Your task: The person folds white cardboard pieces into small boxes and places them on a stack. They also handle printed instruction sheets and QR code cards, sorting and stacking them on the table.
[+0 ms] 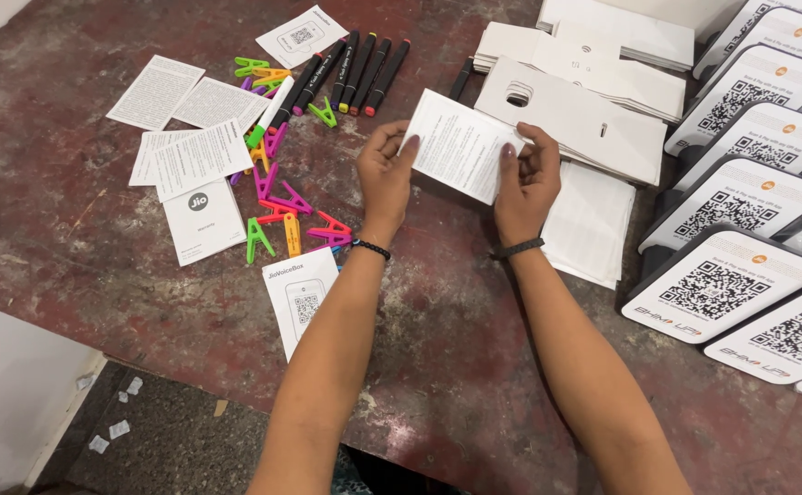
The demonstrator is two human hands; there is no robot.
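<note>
Worn, dark red worktop (71, 229), scuffed and paint-flecked, seen from above. Left hand (384, 174) and right hand (526, 179): both raised just over the surface, fingers closed on opposite side edges of one printed white leaflet (460, 145), which is tilted and held between them near the centre of the view. Black bands on both wrists. Behind the leaflet: stack of white die-cut card inserts (593, 115). Just right of the right hand: pile of white folded sheets (593, 225). Far right: rows of rounded white code placards (722, 284), overlapping. Left of the hands: scatter of small plastic stands (277, 206) in pink, green and orange; row of black marker pens (364, 69); loose printed leaflets (190, 156) and small white cards (298, 298).
</note>
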